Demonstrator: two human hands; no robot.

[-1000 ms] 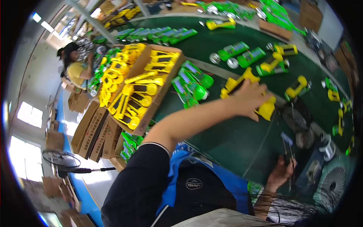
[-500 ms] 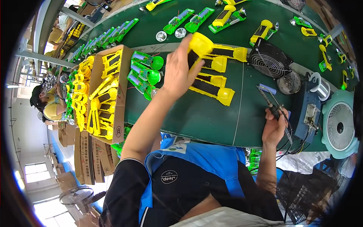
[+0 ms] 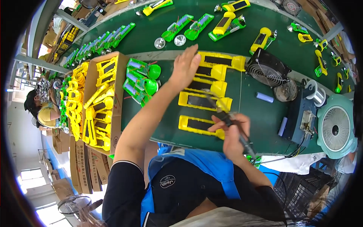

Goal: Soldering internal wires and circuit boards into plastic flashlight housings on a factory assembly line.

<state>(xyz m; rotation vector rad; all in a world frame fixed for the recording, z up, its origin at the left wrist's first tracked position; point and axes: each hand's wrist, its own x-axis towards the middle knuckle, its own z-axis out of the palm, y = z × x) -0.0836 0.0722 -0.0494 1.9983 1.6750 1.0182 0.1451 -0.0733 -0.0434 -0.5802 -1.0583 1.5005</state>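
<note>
While my left hand (image 3: 185,68) rests on the yellow shells (image 3: 211,81), my right hand (image 3: 232,132) grips the soldering iron (image 3: 230,123).
Left fingers lie flat and together on the upper shells of the stack on the green table (image 3: 261,117); right fingers curl tight round the iron's handle, tip over the middle shell.

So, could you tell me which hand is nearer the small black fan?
Left. The left hand rests on yellow cases beside the fan; the right hand is lower down.

Black short-sleeved shirt, blue apron (image 3: 211,166) with a small oval chest badge, possibly a logo, bare forearms
</note>
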